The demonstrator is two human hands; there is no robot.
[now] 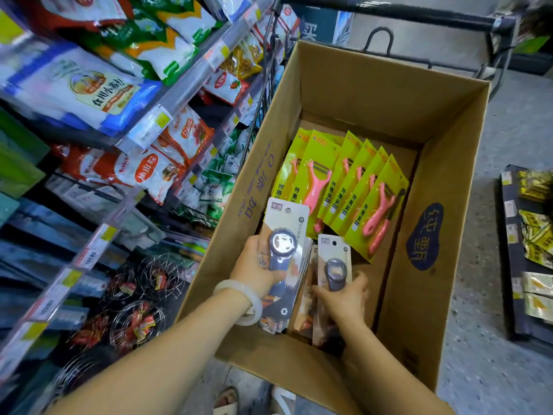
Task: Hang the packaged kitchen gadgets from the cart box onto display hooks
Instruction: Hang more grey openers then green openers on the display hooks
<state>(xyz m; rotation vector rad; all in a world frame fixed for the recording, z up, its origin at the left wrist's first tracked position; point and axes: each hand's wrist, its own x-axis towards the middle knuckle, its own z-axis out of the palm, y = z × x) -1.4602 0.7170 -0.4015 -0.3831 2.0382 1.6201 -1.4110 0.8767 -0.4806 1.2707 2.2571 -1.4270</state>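
An open cardboard box [425, 187] sits in a black wire cart. Inside it, several yellow-green cards with pink peelers [341, 187] lie fanned at the far end. At the near end my left hand [257, 265], with a pale bangle on the wrist, grips a stack of white cards carrying grey bottle openers [284, 244], tilted up off the box floor. Beside it my right hand [344, 298] clasps another carded grey opener [335, 265] lying lower in the box. More such cards lie under both hands, partly hidden.
Store shelves [143, 124] packed with flour and starch bags run along the left, close to the cart. Wire whisks [134, 313] hang low at the left. The cart's black frame [419, 13] crosses the far side. A low pallet of yellow packets [532, 235] stands at the right on concrete floor.
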